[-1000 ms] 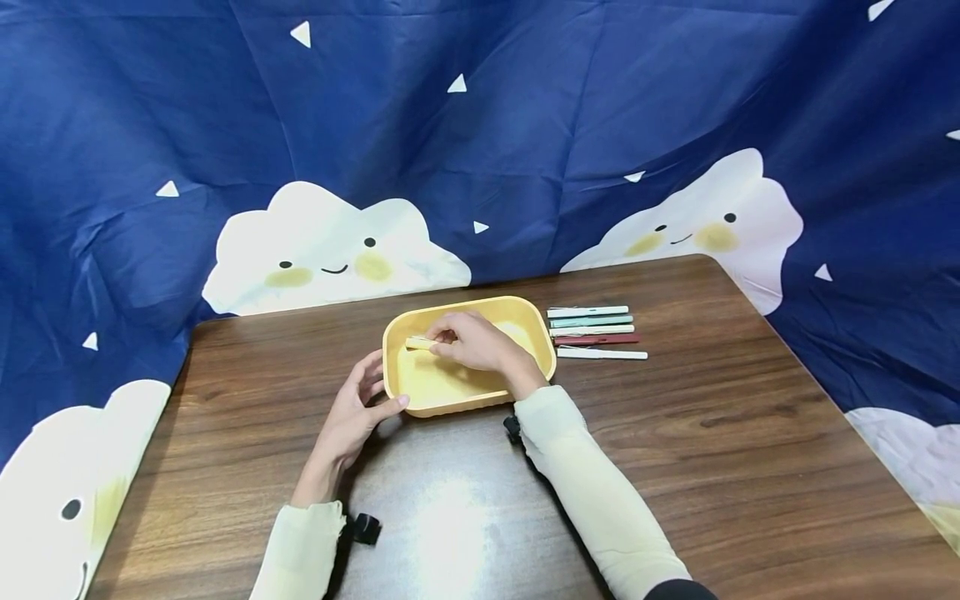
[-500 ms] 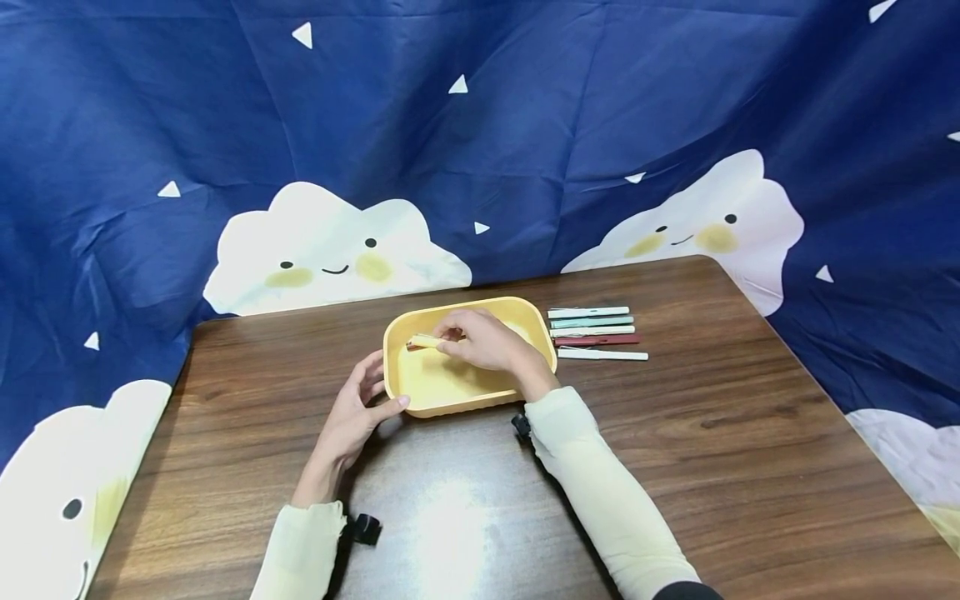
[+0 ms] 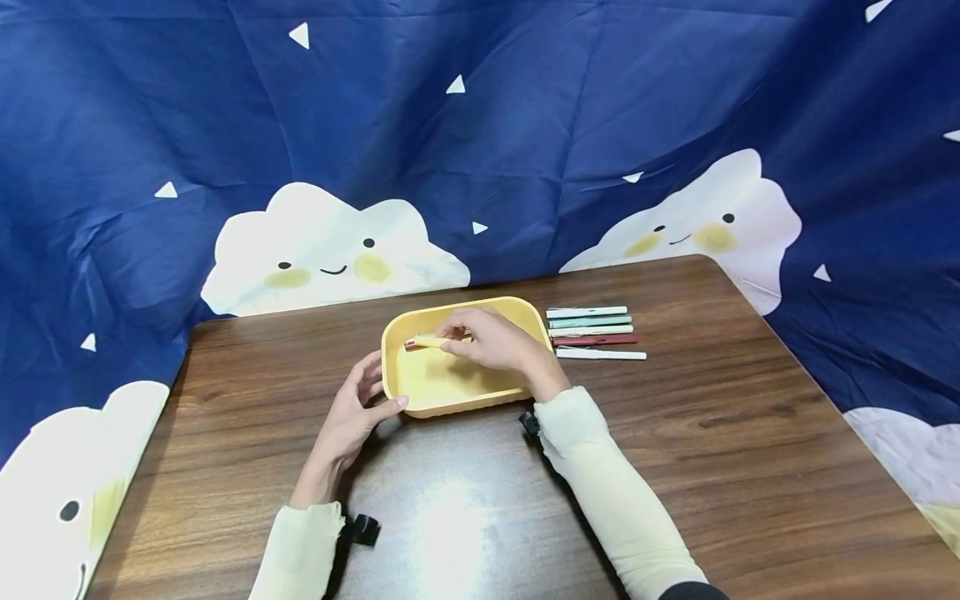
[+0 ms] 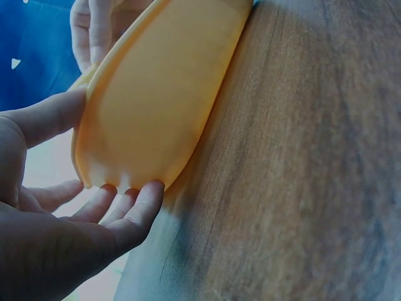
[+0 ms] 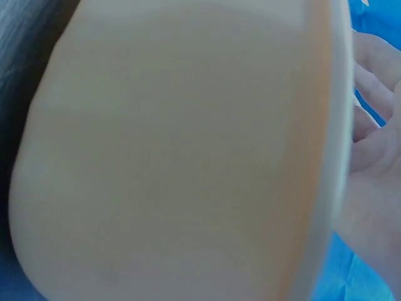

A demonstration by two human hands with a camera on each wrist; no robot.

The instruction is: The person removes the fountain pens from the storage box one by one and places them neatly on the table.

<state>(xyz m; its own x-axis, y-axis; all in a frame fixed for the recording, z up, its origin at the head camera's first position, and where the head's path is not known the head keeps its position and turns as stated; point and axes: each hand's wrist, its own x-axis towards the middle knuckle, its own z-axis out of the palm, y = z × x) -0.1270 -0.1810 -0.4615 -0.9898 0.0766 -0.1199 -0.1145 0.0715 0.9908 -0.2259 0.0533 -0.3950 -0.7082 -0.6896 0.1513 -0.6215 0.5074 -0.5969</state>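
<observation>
In the head view a yellow box (image 3: 442, 408) with rounded corners sits on the table. My left hand (image 3: 356, 412) holds its front left corner. In the left wrist view, the left thumb (image 4: 53, 116) lies at the rim and the curled fingers touch the outer wall. My right hand (image 3: 487, 337) reaches over the box's front wall and pinches a yellow pen (image 3: 430, 341) inside it. A dark red bit shows at the pen's left end; I cannot tell if it belongs to the pen. The box wall fills most of the right wrist view and hides the fingertips.
Right of the box, several pens lie side by side, including a green pen (image 3: 590, 321), a red pen (image 3: 596, 340) and a white pen (image 3: 602, 354). The wooden table (image 3: 712, 450) ends at a blue curtain (image 3: 517, 125) with clouds on it.
My right hand has shifted slightly right with the yellow pen, and more of the dark red bit shows. The left hand and the box stay put.
</observation>
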